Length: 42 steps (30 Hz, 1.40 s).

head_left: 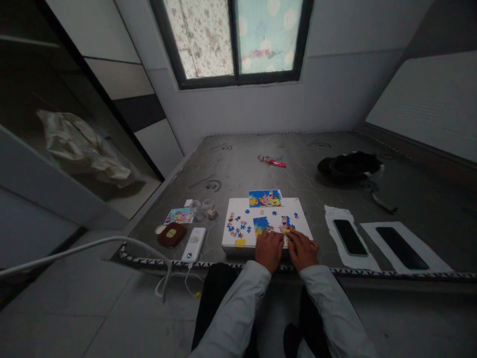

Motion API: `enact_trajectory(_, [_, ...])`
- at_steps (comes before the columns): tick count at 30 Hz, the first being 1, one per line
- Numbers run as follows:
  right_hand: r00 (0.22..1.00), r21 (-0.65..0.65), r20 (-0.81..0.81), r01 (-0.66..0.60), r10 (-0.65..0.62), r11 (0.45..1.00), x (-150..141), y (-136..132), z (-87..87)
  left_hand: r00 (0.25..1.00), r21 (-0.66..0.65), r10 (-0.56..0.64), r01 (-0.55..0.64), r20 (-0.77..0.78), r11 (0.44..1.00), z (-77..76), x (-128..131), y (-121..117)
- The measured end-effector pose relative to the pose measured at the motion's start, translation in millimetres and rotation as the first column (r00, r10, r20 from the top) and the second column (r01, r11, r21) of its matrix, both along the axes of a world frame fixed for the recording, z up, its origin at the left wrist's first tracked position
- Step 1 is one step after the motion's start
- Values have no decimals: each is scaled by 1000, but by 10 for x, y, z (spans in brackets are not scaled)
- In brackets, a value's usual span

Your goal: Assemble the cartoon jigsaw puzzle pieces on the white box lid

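A white box [236, 210] lies flat in front of me, with jigsaw puzzle pieces [238, 228] scattered over its left half. A partly joined jigsaw puzzle [261, 224] in blue and yellow sits near the middle of its top. My left hand [269, 250] rests at the near edge of that puzzle, fingers curled down; whatever is under them is hidden. Beside it, my right hand [302, 248] has its fingers closed at a small yellow puzzle piece [286, 231]. A colourful picture card [265, 198] lies at the box's far edge.
On the left are a white power bank [194, 244] with a cable, a brown case [172, 234], another picture card [179, 216] and clear plastic containers [204, 209]. Two phones [349, 237] lie on white sheets at right. Farther back are a red wrapper [274, 161] and a dark bag-like item [350, 165].
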State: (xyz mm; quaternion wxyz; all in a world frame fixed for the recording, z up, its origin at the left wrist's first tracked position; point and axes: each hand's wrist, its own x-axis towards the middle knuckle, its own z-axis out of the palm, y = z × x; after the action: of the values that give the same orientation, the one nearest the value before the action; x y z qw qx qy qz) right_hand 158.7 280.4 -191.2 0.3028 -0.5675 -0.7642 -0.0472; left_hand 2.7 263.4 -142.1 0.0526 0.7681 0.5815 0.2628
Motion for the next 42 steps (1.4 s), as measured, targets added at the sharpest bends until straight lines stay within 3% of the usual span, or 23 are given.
enact_trajectory(12, [1000, -7, 23, 20, -20, 1000, 12, 9, -34, 965, -19, -248, 247, -84, 969, -99, -203, 72])
enact_trajectory(20, [1000, 13, 21, 23, -23, 1000, 0, -1, -13, 975, 27, -188, 192, -116, 981, -124, -197, 41])
enact_trajectory(31, [1000, 1, 18, 9, -9, 1000, 0, -3, 3, 949, 117, -279, 297, -146, 948, -112, -220, 56])
enact_trajectory(36, [1000, 22, 7, 11, -11, 1000, 4, -1, -18, 986, 214, -163, 167, -35, 962, -106, -325, 69])
enact_trajectory(39, [1000, 20, 5, 18, -18, 1000, 3, -1, -23, 996, 225, -6, -14, 87, 974, -73, -532, 104])
enact_trajectory(42, [1000, 15, 10, 19, -19, 1000, 5, 1, -25, 960, 202, 206, -244, 191, 948, -22, -818, 128])
